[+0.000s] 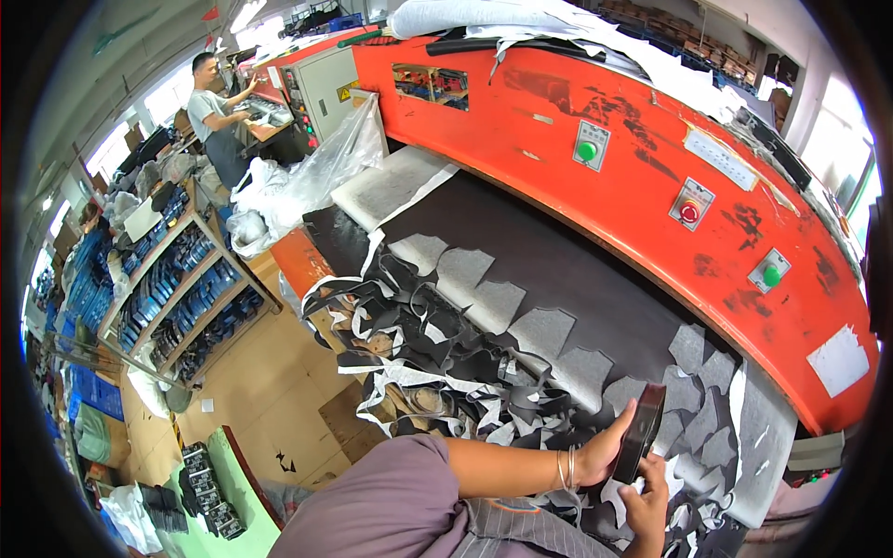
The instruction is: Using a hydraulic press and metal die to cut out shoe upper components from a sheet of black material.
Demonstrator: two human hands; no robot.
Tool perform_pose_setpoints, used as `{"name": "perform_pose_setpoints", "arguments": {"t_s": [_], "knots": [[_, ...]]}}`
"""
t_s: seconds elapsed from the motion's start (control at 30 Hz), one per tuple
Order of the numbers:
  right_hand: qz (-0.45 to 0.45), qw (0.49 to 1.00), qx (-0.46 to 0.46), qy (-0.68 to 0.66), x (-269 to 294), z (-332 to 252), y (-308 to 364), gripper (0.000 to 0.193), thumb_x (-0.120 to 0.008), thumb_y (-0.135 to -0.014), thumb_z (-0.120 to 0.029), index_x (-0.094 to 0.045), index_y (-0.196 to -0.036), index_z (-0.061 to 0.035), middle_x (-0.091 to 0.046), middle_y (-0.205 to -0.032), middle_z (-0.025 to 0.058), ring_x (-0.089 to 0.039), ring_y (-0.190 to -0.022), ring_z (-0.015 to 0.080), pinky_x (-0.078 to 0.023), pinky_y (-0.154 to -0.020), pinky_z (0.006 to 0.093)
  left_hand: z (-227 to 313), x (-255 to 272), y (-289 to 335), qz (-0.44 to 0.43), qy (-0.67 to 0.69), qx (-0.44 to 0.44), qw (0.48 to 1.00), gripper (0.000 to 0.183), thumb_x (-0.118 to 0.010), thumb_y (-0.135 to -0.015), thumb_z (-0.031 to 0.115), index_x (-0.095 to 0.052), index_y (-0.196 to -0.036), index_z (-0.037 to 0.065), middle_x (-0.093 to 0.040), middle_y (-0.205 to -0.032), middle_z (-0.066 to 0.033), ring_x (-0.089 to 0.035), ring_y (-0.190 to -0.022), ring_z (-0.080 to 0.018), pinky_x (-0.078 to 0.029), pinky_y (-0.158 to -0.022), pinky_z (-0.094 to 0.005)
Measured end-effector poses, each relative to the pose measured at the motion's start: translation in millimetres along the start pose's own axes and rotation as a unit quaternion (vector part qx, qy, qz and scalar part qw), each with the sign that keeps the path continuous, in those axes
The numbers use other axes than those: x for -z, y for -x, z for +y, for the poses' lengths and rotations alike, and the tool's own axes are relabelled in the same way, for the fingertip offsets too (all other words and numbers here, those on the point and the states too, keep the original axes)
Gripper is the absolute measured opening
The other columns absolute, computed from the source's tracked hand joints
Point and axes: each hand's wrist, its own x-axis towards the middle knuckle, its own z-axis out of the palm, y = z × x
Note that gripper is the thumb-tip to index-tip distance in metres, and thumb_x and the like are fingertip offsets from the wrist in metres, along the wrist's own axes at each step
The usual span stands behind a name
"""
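Note:
A dark cutting die, a narrow band with a reddish-brown edge, is held tilted on end above the near right of the press bed. My left hand, with bangles at the wrist, presses its palm and fingers along the die's left side. Around the lower end curl the fingers of my right hand; part of that grip is hidden. Just below the hands shows a pale grey piece, and I cannot tell if it is held. Grey cut pieces lie in rows on the dark sheet material.
Beyond the bed stands a red press beam with green and red buttons. Tangled scraps heap along the bed's near edge. Racks of blue dies are at left, a green table at lower left. A person works at the far left.

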Motion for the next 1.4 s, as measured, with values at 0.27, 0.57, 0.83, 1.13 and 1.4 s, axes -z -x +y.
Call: {"name": "perform_pose_setpoints", "arguments": {"t_s": [0.27,0.57,0.83,1.13,1.4], "knots": [[0.090,0.843,-0.230,-0.478,-17.6,25.5,32.7,0.069,-0.039,-0.092,-0.062,-0.045,-0.134,-0.0080,-0.053,-0.130,0.0080,-0.057,-0.109,0.0262,-0.045,-0.091,0.0457,-14.5,-5.5,38.2,-0.011,-0.550,-0.289,0.784,0.059,-0.057,-0.094,0.032,-0.032,-0.143,0.011,-0.037,-0.137,-0.0133,-0.037,-0.130,-0.0233,-0.031,-0.106,-0.0339],[0.050,0.921,-0.319,-0.220,-35.3,-19.1,5.0,0.035,-0.061,-0.083,-0.008,-0.059,-0.117,-0.0019,-0.063,-0.105,0.0060,-0.059,-0.090,0.0133,-0.049,-0.079,0.0280,7.7,5.4,61.4,0.005,-0.580,-0.325,0.747,0.049,-0.069,-0.077,-0.005,-0.059,-0.122,0.011,-0.042,-0.136,-0.0151,-0.046,-0.124,-0.0255,-0.042,-0.099,-0.0352],[0.052,0.763,-0.392,-0.511,-65.6,-3.7,-19.5,0.043,-0.069,-0.084,-0.009,-0.054,-0.124,-0.0042,-0.062,-0.104,0.0014,-0.057,-0.087,0.0094,-0.050,-0.073,0.0257,45.7,10.1,68.5,0.033,-0.630,-0.410,0.658,0.015,-0.065,-0.077,-0.009,-0.064,-0.086,0.002,-0.063,-0.096,-0.0142,-0.066,-0.096,-0.0288,-0.053,-0.080,-0.0346],[0.059,0.962,-0.160,-0.215,-20.2,30.3,-105.2,0.029,-0.073,-0.082,-0.018,-0.060,-0.106,-0.0071,-0.061,-0.095,0.0009,-0.055,-0.084,0.0100,-0.045,-0.074,0.0276,53.1,38.3,91.3,0.226,-0.470,-0.335,0.784,0.007,-0.058,-0.088,-0.001,-0.052,-0.090,0.002,-0.061,-0.086,-0.0092,-0.061,-0.079,-0.0151,-0.049,-0.072,-0.0264],[0.005,0.969,-0.013,0.247,3.0,91.3,-256.7,0.027,-0.067,-0.072,-0.011,-0.061,-0.096,0.0004,-0.062,-0.097,0.0205,-0.060,-0.093,0.0375,-0.049,-0.080,0.0408,135.3,-0.8,92.7,0.150,-0.854,-0.056,0.495,0.061,-0.078,-0.074,0.025,-0.052,-0.124,0.001,-0.059,-0.109,-0.0153,-0.057,-0.099,-0.0268,-0.047,-0.083,-0.0354]]}}
